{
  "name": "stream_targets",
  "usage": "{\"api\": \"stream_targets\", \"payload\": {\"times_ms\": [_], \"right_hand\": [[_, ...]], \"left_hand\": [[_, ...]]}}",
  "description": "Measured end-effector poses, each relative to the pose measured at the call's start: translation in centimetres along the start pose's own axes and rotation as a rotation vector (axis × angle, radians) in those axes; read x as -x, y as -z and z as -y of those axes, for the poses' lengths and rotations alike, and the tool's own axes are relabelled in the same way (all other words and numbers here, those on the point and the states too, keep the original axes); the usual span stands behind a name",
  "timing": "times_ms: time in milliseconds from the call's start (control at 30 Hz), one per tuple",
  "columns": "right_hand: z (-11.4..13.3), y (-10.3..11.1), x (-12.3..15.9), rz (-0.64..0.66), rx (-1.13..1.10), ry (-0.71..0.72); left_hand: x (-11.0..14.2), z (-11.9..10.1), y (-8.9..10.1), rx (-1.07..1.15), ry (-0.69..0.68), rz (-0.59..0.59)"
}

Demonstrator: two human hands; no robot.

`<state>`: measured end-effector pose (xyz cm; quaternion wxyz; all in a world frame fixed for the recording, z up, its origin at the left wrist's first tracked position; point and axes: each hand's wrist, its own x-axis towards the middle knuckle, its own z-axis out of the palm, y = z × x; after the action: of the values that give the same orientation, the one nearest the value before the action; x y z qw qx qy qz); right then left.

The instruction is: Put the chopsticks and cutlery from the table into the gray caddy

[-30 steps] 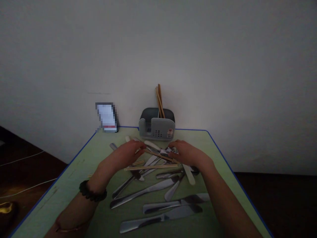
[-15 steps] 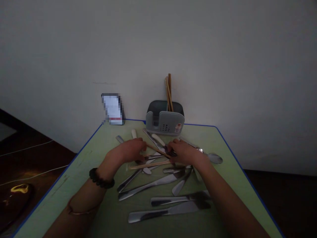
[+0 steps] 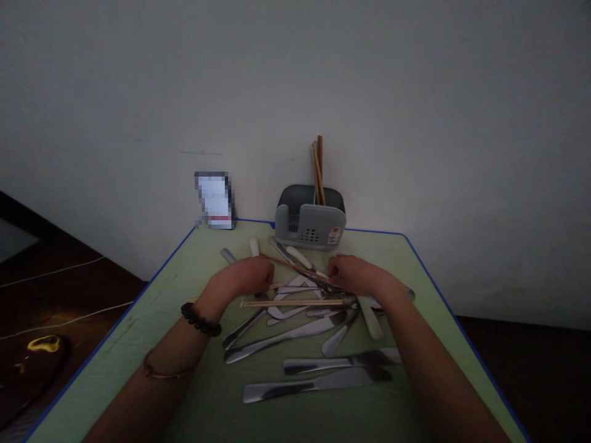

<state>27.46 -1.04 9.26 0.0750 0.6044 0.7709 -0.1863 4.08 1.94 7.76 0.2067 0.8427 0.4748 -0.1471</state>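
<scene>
My left hand [image 3: 252, 275] is closed, its fingers curled down over the cutlery; a short piece of wooden chopstick [image 3: 277, 285] shows at its fingertips. A longer brown chopstick [image 3: 290, 264] slants from behind that hand to the fingertips of my right hand [image 3: 353, 275], which is pinched on its end. Below both hands lies a light chopstick pair [image 3: 295, 303]. Around them are scattered metal table knives [image 3: 286, 337], forks and spoons, some with white handles [image 3: 370, 319]. What lies under my palms is hidden.
A grey cutlery holder [image 3: 323, 227] stands against the wall at the table's far edge, with several chopsticks [image 3: 318, 172] upright in its right compartment. A phone [image 3: 215, 200], blurred out, leans at the far left. The green table [image 3: 152, 344] has a blue edge.
My right hand has shifted slightly right, and the slanting chopstick has moved up and away with it. My left hand stays nearly in place. The view has shifted slightly.
</scene>
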Motion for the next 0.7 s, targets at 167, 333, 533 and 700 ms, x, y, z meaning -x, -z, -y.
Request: {"api": "stream_targets", "payload": {"times_ms": [167,333,533,700], "right_hand": [[-0.8,0.7,0.6,0.053,-0.003,-0.022],[-0.2,-0.3,0.0,0.119,0.020,-0.014],[-0.3,-0.2,-0.3,0.112,0.008,0.014],[-1.2,1.0,0.5,0.067,-0.031,0.040]], "left_hand": [[0.4,-0.1,0.6,-0.038,-0.005,-0.059],[0.4,-1.2,0.3,-0.061,-0.093,-0.166],[-0.5,-2.7,-1.0,-0.142,-0.207,-0.107],[-0.4,-3.0,-0.9,-0.143,-0.203,-0.116]]}}
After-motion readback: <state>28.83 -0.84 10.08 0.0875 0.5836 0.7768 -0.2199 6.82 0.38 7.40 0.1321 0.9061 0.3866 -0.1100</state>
